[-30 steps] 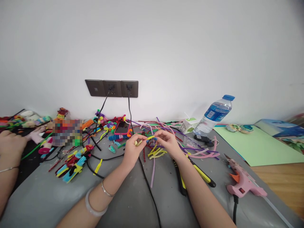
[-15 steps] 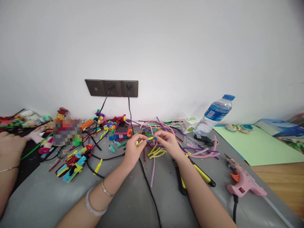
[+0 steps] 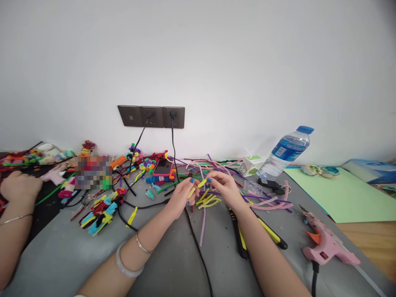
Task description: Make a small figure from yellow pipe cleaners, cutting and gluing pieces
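Both of my hands meet above the grey tabletop [image 3: 173, 264], pinching a short yellow pipe cleaner [image 3: 201, 183]. My left hand [image 3: 182, 194] is closed on its lower end, with more yellow pieces showing under the fingers. My right hand [image 3: 225, 186] grips its upper end between thumb and forefinger. Just below the hands lies a small heap of cut yellow pipe cleaner pieces [image 3: 208, 201]. Behind them spreads a tangle of pink and purple pipe cleaners [image 3: 262, 200].
A pink glue gun [image 3: 324, 245] lies at the right, black and yellow pliers [image 3: 266, 231] beside my right forearm. A black cable [image 3: 198, 251] runs from the wall sockets [image 3: 151, 116]. A water bottle [image 3: 286, 152], phone [image 3: 163, 167], green sheet [image 3: 340, 194]. Another person's hand [image 3: 19, 186] at the left.
The view has shifted a little, so everything sits slightly right and lower. My hands have drawn closer together and the yellow piece between them now stands tilted upward.
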Available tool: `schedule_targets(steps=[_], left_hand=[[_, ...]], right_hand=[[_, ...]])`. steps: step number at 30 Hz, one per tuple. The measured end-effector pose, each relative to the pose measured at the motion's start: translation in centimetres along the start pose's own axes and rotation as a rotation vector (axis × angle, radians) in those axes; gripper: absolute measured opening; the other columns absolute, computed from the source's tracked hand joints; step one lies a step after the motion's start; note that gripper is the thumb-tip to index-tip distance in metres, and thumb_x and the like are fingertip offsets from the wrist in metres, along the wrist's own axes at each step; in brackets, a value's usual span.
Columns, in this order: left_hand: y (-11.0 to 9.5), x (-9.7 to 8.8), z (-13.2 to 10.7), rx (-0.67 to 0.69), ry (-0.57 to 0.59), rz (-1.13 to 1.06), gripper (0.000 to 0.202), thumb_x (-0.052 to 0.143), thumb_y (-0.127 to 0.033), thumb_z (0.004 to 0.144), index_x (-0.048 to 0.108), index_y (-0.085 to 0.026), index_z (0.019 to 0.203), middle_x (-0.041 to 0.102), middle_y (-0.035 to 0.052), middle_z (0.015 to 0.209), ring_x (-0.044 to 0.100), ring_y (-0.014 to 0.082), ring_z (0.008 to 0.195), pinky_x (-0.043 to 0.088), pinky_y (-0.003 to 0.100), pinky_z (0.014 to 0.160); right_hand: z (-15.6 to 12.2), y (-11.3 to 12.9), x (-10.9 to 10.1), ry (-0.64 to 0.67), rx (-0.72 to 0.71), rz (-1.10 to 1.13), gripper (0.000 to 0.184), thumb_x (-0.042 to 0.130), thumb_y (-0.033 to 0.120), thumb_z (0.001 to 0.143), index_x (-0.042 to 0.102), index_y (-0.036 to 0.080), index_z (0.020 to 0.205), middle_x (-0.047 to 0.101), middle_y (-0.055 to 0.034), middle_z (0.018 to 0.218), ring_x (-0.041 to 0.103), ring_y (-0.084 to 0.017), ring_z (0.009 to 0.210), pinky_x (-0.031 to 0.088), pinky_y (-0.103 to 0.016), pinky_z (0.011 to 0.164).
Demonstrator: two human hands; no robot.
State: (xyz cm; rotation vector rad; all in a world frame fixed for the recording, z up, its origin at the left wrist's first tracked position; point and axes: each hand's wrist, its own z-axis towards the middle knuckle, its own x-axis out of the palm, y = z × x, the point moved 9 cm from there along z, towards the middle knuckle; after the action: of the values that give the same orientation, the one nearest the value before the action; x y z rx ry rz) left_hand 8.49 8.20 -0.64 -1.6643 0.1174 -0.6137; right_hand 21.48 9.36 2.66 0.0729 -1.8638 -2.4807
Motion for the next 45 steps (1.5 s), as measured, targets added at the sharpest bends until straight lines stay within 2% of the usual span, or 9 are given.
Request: schedule_targets(steps=[5,11,17,22,25,28,31,36,45], left_hand=[[0.6,1.7,-0.6,-0.083,0.093,-0.024,0.045,0.061,-0.059,0.079,0.056,-0.015,0.079,0.050,-0.0041,0.062,0.025,0.0016,0.040,0.023,0.022,0.046],[0.3,1.8,-0.6,-0.066,0.099,-0.022,0.040,0.063,-0.054,0.079,0.055,-0.015,0.077,0.050,-0.0048,0.059,0.027,0.0021,0.041,0.025,0.023,0.047],[0.6,0.5,-0.4,-0.132,-0.026,-0.098,0.022,0.058,-0.031,0.076,0.058,-0.017,0.093,0.051,-0.0054,0.056,0.025,0.0035,0.039,0.021,0.022,0.045],[1.5,-0.1,-0.3,-0.245,-0.077,-0.202,0.012,0.056,-0.023,0.065,0.054,-0.018,0.076,0.047,-0.0045,0.059,0.035,0.0048,0.044,0.024,0.019,0.043],[1.7,-0.4,-0.2,-0.259,-0.094,-0.219,0.019,0.055,-0.018,0.057,0.054,-0.018,0.076,0.050,-0.0026,0.066,0.046,0.0078,0.053,0.030,0.019,0.044],[1.6,-0.6,0.0,-0.227,-0.091,-0.186,0.019,0.054,-0.018,0.058,0.054,-0.018,0.077,0.047,-0.0031,0.068,0.042,0.0069,0.051,0.029,0.019,0.044],[0.7,-1.1,0.2,-0.110,-0.075,0.063,0.015,0.055,-0.027,0.071,0.058,-0.018,0.083,0.043,-0.0048,0.064,0.032,0.0062,0.044,0.025,0.021,0.044],[-2.4,-0.4,-0.4,0.288,-0.060,0.870,0.009,0.060,-0.016,0.075,0.067,-0.021,0.077,0.044,-0.0049,0.053,0.043,0.0118,0.051,0.030,0.024,0.055],[-1.1,0.7,-0.7,0.195,0.035,1.293,0.007,0.065,-0.022,0.078,0.071,-0.022,0.082,0.056,-0.0023,0.057,0.052,0.0155,0.056,0.029,0.025,0.055]], right_hand=[[-0.1,0.7,1.8,0.153,-0.060,0.010,0.025,0.072,0.045,0.078,0.071,0.020,0.077,0.063,-0.0032,0.074,0.059,-0.017,0.067,0.050,-0.031,0.064],[-0.2,1.2,2.1,0.182,-0.105,-0.084,0.026,0.067,0.045,0.083,0.075,0.020,0.079,0.064,-0.0057,0.076,0.059,-0.019,0.074,0.049,-0.033,0.070],[0.2,0.2,-0.3,-0.031,-0.035,-0.104,0.036,0.060,0.052,0.086,0.074,0.019,0.085,0.057,-0.0012,0.064,0.049,-0.015,0.056,0.041,-0.027,0.052],[0.1,-0.3,-2.7,-0.242,-0.038,-0.070,0.035,0.057,0.051,0.089,0.069,0.019,0.085,0.050,0.0010,0.061,0.043,-0.013,0.052,0.036,-0.025,0.047],[0.0,-0.5,-3.1,-0.286,-0.040,-0.058,0.035,0.055,0.052,0.090,0.067,0.020,0.082,0.049,0.0017,0.060,0.041,-0.012,0.049,0.034,-0.025,0.046],[0.0,-0.5,-3.1,-0.287,-0.035,-0.036,0.036,0.056,0.054,0.089,0.066,0.020,0.080,0.049,0.0018,0.059,0.041,-0.013,0.049,0.034,-0.025,0.046],[0.0,-0.6,-3.0,-0.288,-0.020,0.000,0.036,0.057,0.055,0.087,0.066,0.020,0.080,0.048,0.0020,0.058,0.041,-0.013,0.049,0.033,-0.025,0.045],[0.0,-0.5,-3.0,-0.298,-0.019,0.003,0.037,0.058,0.056,0.086,0.065,0.020,0.079,0.048,0.0020,0.058,0.040,-0.013,0.050,0.033,-0.026,0.046],[-0.1,0.0,-2.6,-0.267,-0.029,-0.042,0.040,0.057,0.058,0.086,0.064,0.020,0.078,0.048,0.0015,0.057,0.041,-0.013,0.050,0.035,-0.026,0.045]])
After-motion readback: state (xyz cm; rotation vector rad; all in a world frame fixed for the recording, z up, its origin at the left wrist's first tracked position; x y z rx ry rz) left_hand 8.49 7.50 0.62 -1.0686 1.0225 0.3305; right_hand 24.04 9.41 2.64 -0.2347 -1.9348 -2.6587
